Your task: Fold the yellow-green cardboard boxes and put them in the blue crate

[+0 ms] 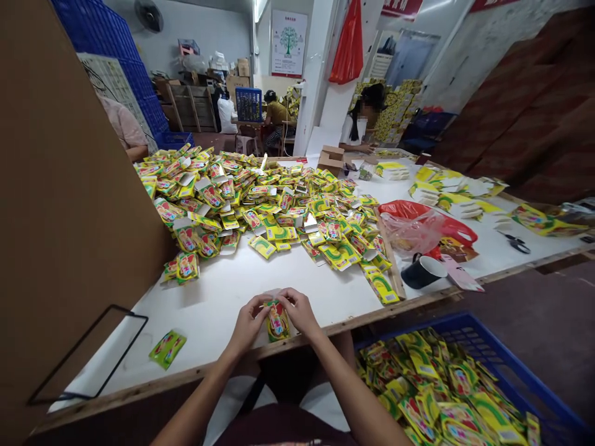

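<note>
A small yellow-green printed box [277, 323] stands at the table's front edge, its top end between my two hands. My left hand [251, 319] pinches the upper left corner, thumb and fingers pressed together. On the other side, my right hand [298, 311] grips the upper right corner, fingers bent over the pale top flap. What the fingertips cover is hidden. Beyond my hands lies a large heap of similar boxes [264, 214], some with white flaps open. To the left, a green packet [168, 348] rests flat on the white table [214, 310].
A blue crate [520, 378] full of boxes stands low at my right. A dark mug [423, 271], a red plastic bag [458, 230] and scissors [515, 242] lie on the right. A cardboard sheet [79, 173] and black wire frame [134, 314] flank the left. Other people sit farther back.
</note>
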Motion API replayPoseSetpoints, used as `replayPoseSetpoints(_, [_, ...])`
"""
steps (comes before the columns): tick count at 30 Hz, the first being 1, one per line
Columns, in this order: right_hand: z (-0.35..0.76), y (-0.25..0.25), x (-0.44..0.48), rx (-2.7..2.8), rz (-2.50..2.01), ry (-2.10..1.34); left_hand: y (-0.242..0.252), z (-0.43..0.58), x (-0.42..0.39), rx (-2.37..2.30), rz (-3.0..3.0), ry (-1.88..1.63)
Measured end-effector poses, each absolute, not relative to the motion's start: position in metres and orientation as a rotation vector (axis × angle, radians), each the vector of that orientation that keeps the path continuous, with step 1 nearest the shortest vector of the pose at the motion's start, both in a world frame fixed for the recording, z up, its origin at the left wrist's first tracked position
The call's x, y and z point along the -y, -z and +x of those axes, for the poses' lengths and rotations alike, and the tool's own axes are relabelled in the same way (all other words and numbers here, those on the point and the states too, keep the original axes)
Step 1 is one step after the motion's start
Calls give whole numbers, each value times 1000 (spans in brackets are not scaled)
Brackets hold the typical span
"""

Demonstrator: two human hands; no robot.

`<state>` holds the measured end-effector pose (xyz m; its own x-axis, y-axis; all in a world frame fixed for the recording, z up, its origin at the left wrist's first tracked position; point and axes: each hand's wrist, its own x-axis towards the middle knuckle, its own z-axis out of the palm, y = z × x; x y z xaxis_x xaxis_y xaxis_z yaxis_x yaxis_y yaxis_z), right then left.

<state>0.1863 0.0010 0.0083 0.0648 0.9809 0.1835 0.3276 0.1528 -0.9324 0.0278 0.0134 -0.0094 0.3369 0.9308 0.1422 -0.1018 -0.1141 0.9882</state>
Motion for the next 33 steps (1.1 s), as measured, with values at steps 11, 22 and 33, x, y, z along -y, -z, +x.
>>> replayPoseSetpoints(11, [181,-23,9,1560,-1356,-733,-5,32,-1,-965,1345,-1141])
replayPoseSetpoints(22, [182,-23,13,1501,-1367,-835,2,34,1,-963,1264,-1141])
replayPoseSetpoints(33, [226,-53,45,1432,-1533,-551,8,4,-6,-1233,1486,-1354])
